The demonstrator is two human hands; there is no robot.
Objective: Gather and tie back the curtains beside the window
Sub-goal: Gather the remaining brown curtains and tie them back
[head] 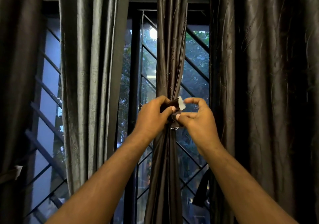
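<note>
Fastening step, head view, centre of frame: the left hand (151,115) pinches the dark band (172,103) around the gathered middle curtain (170,59); the right hand (196,118) pinches its other end beside the white patch (181,102). The next move probably calls for pressing the ends together squarely.

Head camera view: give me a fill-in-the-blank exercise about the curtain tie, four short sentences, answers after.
1. The number of hands holding the tie strap around the gathered curtain is ___: the left hand and right hand.
2. The patch on the strap's loose end is coloured ___.
3. The window grille's crossing bars run ___.
4. A second strap hangs loose low on the ___ side.
Missing words: two; white; diagonally; right.
</note>
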